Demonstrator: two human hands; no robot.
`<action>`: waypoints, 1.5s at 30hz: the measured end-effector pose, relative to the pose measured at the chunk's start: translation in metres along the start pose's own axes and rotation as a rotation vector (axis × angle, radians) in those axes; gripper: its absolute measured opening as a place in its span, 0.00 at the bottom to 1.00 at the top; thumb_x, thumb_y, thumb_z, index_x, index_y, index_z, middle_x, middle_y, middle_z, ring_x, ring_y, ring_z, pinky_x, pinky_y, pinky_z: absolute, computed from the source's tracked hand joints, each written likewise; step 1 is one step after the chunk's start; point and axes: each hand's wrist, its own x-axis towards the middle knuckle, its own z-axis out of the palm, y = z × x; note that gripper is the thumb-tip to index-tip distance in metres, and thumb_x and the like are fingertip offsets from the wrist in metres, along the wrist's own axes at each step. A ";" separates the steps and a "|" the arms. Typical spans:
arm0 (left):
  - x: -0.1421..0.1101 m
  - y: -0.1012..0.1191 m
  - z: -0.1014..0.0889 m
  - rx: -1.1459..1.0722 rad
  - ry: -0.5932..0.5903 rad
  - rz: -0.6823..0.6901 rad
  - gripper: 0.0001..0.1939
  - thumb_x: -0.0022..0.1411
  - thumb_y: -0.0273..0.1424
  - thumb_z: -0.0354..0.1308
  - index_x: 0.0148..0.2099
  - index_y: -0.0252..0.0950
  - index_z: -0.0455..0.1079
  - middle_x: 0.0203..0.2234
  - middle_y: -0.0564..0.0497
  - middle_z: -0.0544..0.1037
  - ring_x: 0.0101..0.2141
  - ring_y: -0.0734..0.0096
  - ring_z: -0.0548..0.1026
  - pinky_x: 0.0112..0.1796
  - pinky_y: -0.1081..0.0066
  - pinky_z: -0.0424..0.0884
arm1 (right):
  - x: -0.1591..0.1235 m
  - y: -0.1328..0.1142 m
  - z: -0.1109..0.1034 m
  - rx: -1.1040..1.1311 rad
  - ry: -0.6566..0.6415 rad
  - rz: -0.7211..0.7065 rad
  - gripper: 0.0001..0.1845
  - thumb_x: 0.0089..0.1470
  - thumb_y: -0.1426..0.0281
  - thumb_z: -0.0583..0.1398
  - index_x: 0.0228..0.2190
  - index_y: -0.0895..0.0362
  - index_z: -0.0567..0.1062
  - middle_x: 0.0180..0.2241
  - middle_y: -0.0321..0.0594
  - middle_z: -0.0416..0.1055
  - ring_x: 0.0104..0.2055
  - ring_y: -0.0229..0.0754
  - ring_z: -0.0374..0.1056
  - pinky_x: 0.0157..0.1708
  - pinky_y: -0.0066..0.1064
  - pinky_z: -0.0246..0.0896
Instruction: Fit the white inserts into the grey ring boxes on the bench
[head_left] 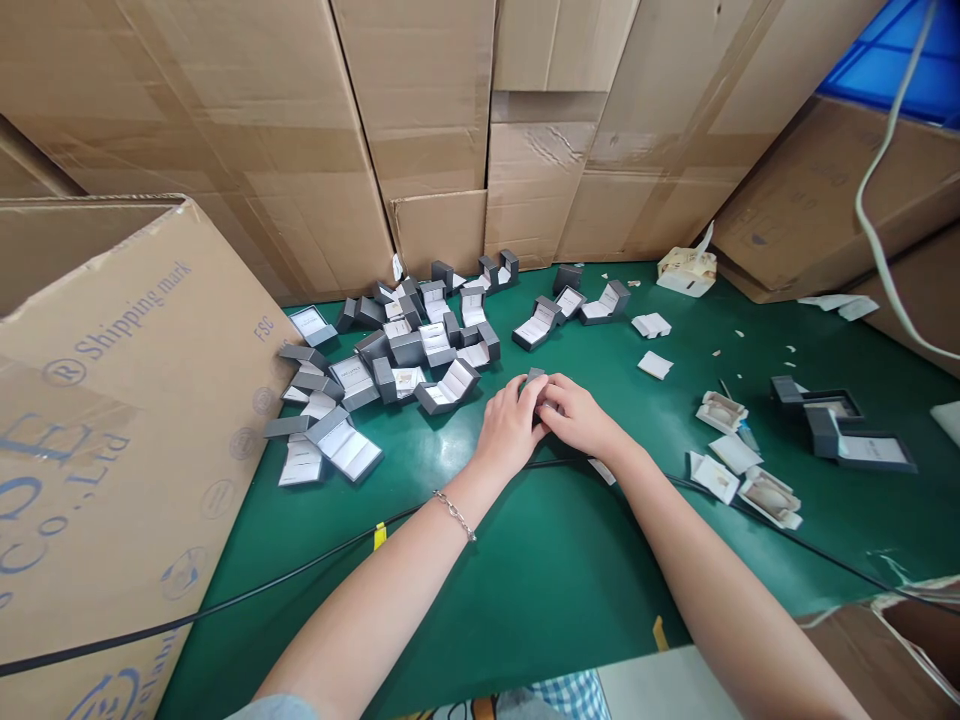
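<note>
Over the middle of the green table [480, 560], my left hand [508, 425] and my right hand [577, 412] meet around a small grey jewellery box [535, 375]. Only its top edge and a bit between the fingers show; the rest is covered. Both hands have their fingers curled against it. Beyond them and to the left lie several grey jewellery boxes [448, 388] with white inserts, many with lids raised. A few more grey boxes [537, 325] stand just past my hands.
A big carton [150, 400] stands at the left, and cartons [442, 90] wall the back. A black cable [300, 570] crosses the table. At the right lie white inserts [735, 453], grey boxes [874, 450] and a tissue pack [687, 270].
</note>
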 end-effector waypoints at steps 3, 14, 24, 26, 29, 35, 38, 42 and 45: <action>0.000 0.000 0.000 -0.024 -0.009 0.026 0.29 0.57 0.29 0.55 0.59 0.44 0.49 0.54 0.44 0.61 0.52 0.59 0.65 0.49 0.55 0.64 | 0.000 0.000 0.002 0.055 0.015 0.039 0.10 0.46 0.75 0.49 0.23 0.56 0.69 0.33 0.39 0.63 0.36 0.39 0.62 0.37 0.31 0.59; 0.001 -0.001 -0.001 -0.080 -0.038 0.039 0.30 0.56 0.26 0.55 0.58 0.45 0.49 0.55 0.44 0.59 0.54 0.58 0.62 0.50 0.54 0.64 | 0.003 0.000 0.003 0.101 0.034 0.103 0.12 0.42 0.75 0.51 0.33 0.56 0.66 0.31 0.37 0.64 0.34 0.40 0.61 0.34 0.32 0.58; 0.000 0.000 -0.001 -0.048 -0.023 0.013 0.30 0.56 0.29 0.57 0.58 0.47 0.50 0.55 0.43 0.58 0.54 0.56 0.63 0.49 0.53 0.65 | 0.004 0.010 0.002 0.302 0.025 0.239 0.07 0.47 0.69 0.52 0.32 0.54 0.64 0.31 0.33 0.66 0.31 0.36 0.61 0.31 0.28 0.58; 0.000 0.000 -0.001 -0.037 -0.022 0.017 0.30 0.57 0.29 0.57 0.59 0.46 0.49 0.55 0.43 0.58 0.54 0.56 0.63 0.49 0.53 0.65 | 0.004 0.011 0.002 0.299 0.027 0.246 0.08 0.47 0.69 0.53 0.33 0.54 0.63 0.31 0.33 0.66 0.30 0.36 0.61 0.31 0.28 0.58; 0.000 0.000 0.000 -0.018 -0.022 0.038 0.29 0.58 0.29 0.56 0.59 0.45 0.50 0.55 0.42 0.58 0.54 0.56 0.63 0.50 0.54 0.65 | 0.004 0.011 0.002 0.281 0.034 0.279 0.07 0.46 0.69 0.53 0.31 0.54 0.62 0.29 0.31 0.65 0.29 0.36 0.59 0.30 0.28 0.57; -0.001 0.000 0.001 -0.001 -0.027 0.060 0.28 0.58 0.28 0.55 0.58 0.46 0.51 0.56 0.43 0.58 0.54 0.56 0.62 0.49 0.53 0.65 | 0.006 0.007 0.002 0.319 0.053 0.348 0.06 0.45 0.67 0.54 0.27 0.54 0.60 0.26 0.29 0.62 0.26 0.34 0.56 0.26 0.26 0.53; 0.000 0.001 0.000 -0.002 -0.031 0.060 0.27 0.58 0.27 0.55 0.57 0.46 0.51 0.55 0.43 0.58 0.54 0.57 0.63 0.49 0.53 0.65 | 0.007 0.007 0.003 0.331 0.077 0.369 0.07 0.43 0.66 0.54 0.26 0.54 0.60 0.24 0.29 0.61 0.25 0.34 0.55 0.24 0.26 0.52; 0.000 0.003 -0.001 0.001 -0.038 0.057 0.27 0.58 0.27 0.55 0.57 0.45 0.51 0.55 0.42 0.58 0.54 0.56 0.63 0.49 0.53 0.65 | 0.009 0.005 0.005 0.341 0.096 0.373 0.07 0.42 0.67 0.55 0.24 0.54 0.59 0.23 0.29 0.60 0.24 0.33 0.55 0.23 0.26 0.51; 0.000 0.002 0.000 0.007 -0.040 0.056 0.27 0.58 0.27 0.55 0.58 0.45 0.51 0.55 0.42 0.58 0.54 0.56 0.63 0.49 0.54 0.65 | 0.010 0.004 0.005 0.340 0.088 0.374 0.07 0.42 0.67 0.55 0.24 0.54 0.59 0.23 0.29 0.60 0.24 0.33 0.55 0.24 0.26 0.51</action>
